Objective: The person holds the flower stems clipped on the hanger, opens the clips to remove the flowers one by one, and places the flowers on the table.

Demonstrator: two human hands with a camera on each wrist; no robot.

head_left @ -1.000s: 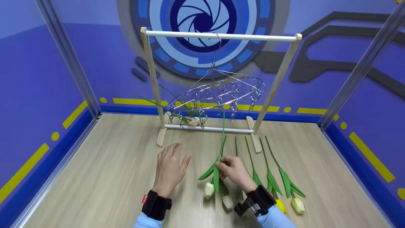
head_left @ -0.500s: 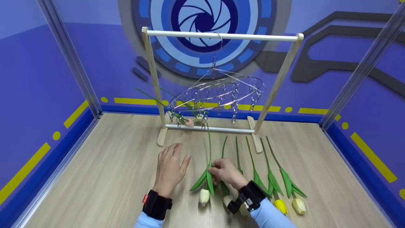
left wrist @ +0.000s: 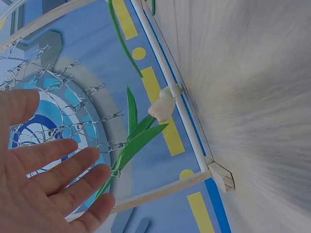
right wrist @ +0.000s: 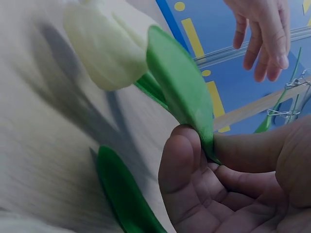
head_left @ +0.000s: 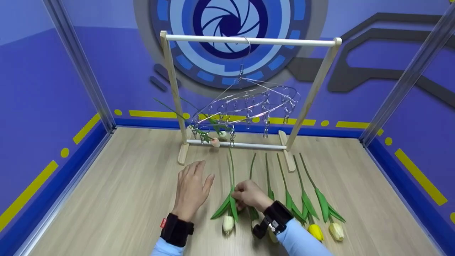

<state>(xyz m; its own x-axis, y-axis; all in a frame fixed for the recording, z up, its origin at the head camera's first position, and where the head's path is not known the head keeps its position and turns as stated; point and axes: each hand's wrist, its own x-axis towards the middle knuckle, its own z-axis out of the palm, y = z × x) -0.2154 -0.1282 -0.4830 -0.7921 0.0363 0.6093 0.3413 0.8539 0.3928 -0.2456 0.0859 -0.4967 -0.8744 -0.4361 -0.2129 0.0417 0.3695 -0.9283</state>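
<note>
My right hand (head_left: 250, 195) pinches a white artificial tulip (head_left: 228, 224) by its stem and leaves, the bloom toward me and the stem pointing at the rack. In the right wrist view thumb and fingers press on a green leaf (right wrist: 177, 77), and the white bloom (right wrist: 104, 46) hangs close over the table. My left hand (head_left: 192, 188) holds nothing; its fingers are spread and relaxed in the left wrist view. A metal clip hanger (head_left: 245, 103) hangs from the rack's top bar. At its left side hang a pink tulip (head_left: 214, 142) and a white tulip (head_left: 223, 134).
A wooden rack (head_left: 314, 90) with white bars stands at the back. Right of my right hand several tulips lie in a row, among them a yellow tulip (head_left: 315, 232) and a cream tulip (head_left: 336, 231). Blue printed walls (head_left: 32, 106) enclose the wooden table (head_left: 117, 199).
My right hand has moved left with the white tulip, away from the row, and lowered it a little. The hanging tulips sway slightly. The left hand has stayed in place.
</note>
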